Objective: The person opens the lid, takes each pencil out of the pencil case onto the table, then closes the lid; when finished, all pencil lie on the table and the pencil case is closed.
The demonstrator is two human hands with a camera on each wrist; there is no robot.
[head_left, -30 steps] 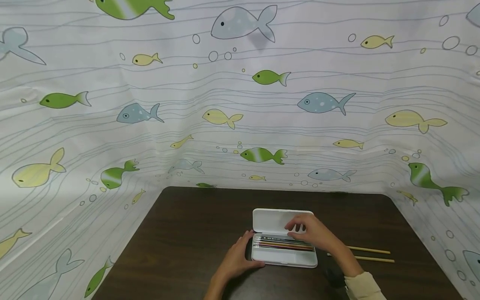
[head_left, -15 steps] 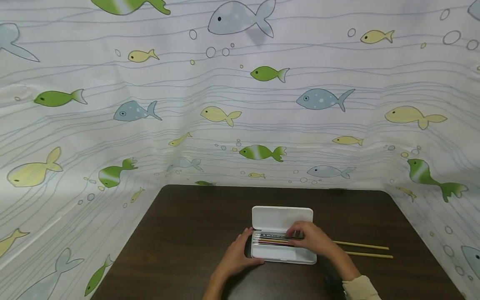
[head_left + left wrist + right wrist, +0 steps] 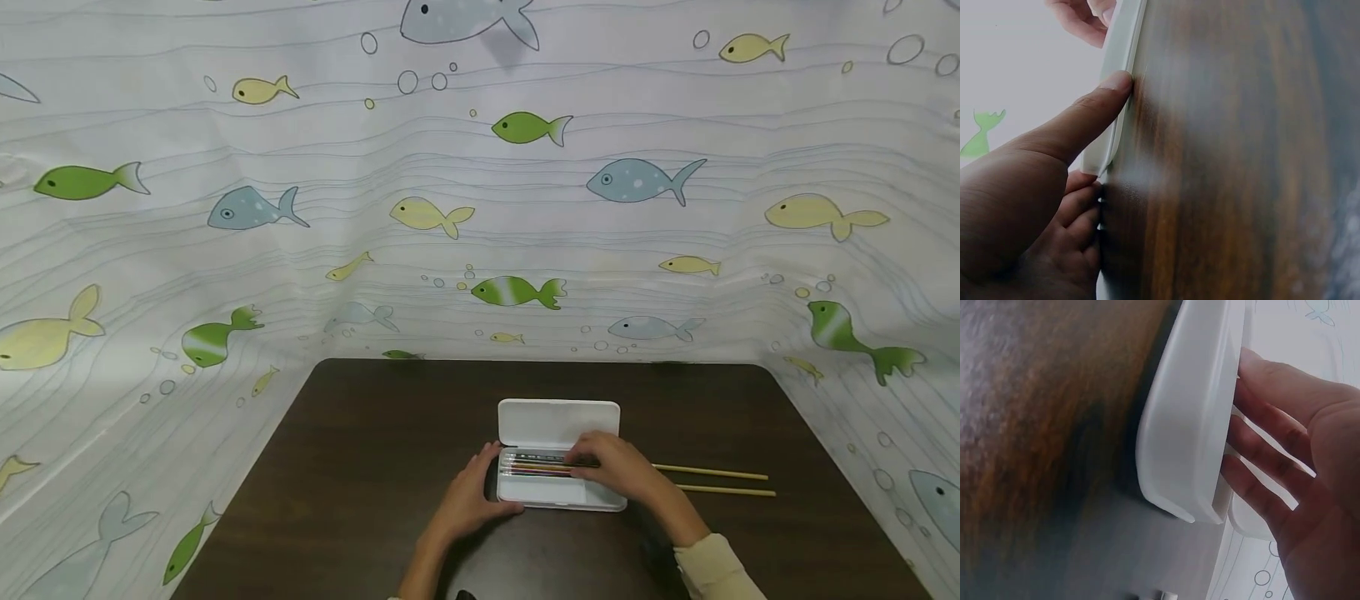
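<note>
A white hinged pencil case lies with its lid up on the dark table. Several slim coloured pencils lie side by side in its tray. My left hand grips the case's left end, thumb along the front wall and fingers round the far side; the left wrist view shows the thumb against the wall. Over the right part of the tray, my right hand reaches in with bent fingers. Thumb and index come together at a pencil there, in the right wrist view a small pale tip; the fingers hide most of it.
Two thin wooden sticks lie on the table right of the case, partly behind the right forearm. The dark wooden table ends at a white fish-printed curtain behind and at both sides.
My right hand has come down from above the case onto the pencils in the tray, its fingers drawing together. The left hand stays at the case's left end. The head view has tilted slightly.
</note>
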